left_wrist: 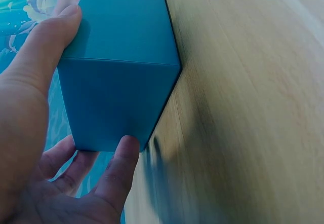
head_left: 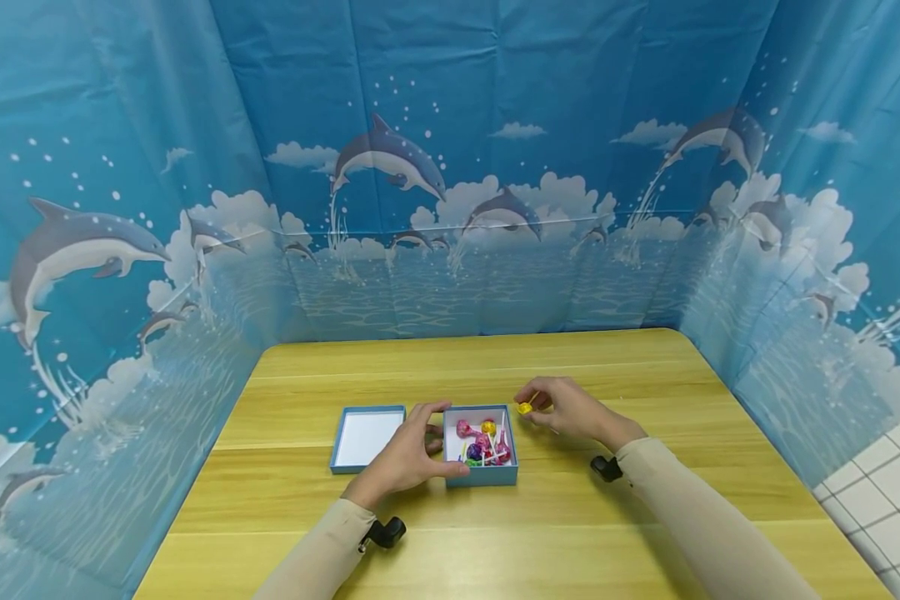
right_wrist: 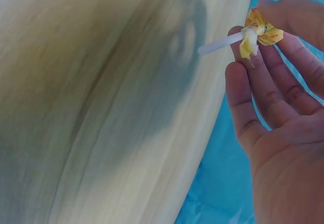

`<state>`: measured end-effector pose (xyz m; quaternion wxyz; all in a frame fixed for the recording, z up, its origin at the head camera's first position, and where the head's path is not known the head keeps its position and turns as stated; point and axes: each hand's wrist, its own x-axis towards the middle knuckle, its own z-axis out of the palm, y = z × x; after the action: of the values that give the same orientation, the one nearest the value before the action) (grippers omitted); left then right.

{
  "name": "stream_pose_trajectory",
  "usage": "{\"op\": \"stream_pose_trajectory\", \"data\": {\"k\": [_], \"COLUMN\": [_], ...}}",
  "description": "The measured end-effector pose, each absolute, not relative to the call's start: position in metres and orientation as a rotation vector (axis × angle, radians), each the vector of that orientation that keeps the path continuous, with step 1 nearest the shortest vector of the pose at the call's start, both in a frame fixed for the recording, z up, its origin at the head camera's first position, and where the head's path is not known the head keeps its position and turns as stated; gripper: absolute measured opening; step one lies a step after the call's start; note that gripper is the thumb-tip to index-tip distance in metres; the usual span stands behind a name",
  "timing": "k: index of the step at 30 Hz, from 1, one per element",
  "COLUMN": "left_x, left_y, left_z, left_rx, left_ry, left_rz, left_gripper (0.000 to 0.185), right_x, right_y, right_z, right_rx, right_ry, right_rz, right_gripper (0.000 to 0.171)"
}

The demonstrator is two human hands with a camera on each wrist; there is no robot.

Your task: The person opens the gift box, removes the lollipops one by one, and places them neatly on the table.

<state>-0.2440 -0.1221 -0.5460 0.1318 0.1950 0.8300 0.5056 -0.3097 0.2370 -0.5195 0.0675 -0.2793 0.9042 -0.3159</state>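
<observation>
A blue box (head_left: 482, 477) with a white inside stands on the table, holding several wrapped lollipops (head_left: 482, 442) in pink, yellow, purple and green. My left hand (head_left: 401, 460) grips the box from its left, thumb at the near side and a finger at the far corner. In the left wrist view, the thumb and fingertips touch two outer walls of the box (left_wrist: 119, 102). Just right of the box, my right hand (head_left: 573, 412) pinches a yellow-wrapped lollipop (right_wrist: 258, 30) by its wrapped head. Its white stick (right_wrist: 220, 43) points away from the palm.
Left of the box, partly behind my left hand, lies a shallow blue lid (head_left: 363, 437) with its white inside up. The wooden table (head_left: 457, 550) ends at a blue dolphin-print curtain (head_left: 435, 283) at the back and sides. White tiles (head_left: 892, 475) show at the lower right.
</observation>
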Motion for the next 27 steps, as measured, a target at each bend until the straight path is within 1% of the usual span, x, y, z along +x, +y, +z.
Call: {"op": "stream_pose_trajectory", "data": {"k": [8,15,27], "left_x": [-0.244,-0.243,-0.243], "left_y": [-0.122,-0.122,-0.122], "left_z": [-0.546,-0.545,-0.545], "left_rx": [0.563,0.565,0.566], "left_ry": [2.399,2.407,2.423], "left_rz": [1.477,1.468,1.454], "left_gripper": [0.112,0.112,0.112], "right_x": [-0.312,-0.312,-0.315], "right_y": [0.243,0.244,0.244], "right_z": [-0.526,-0.53,-0.538], "right_rx": [-0.884,-0.841,-0.873], "right_ry": [2.711,2.693,2.711], "right_rz": [-0.939,-0.946,-0.903], "right_gripper": [0.025,0.027,0.025]}}
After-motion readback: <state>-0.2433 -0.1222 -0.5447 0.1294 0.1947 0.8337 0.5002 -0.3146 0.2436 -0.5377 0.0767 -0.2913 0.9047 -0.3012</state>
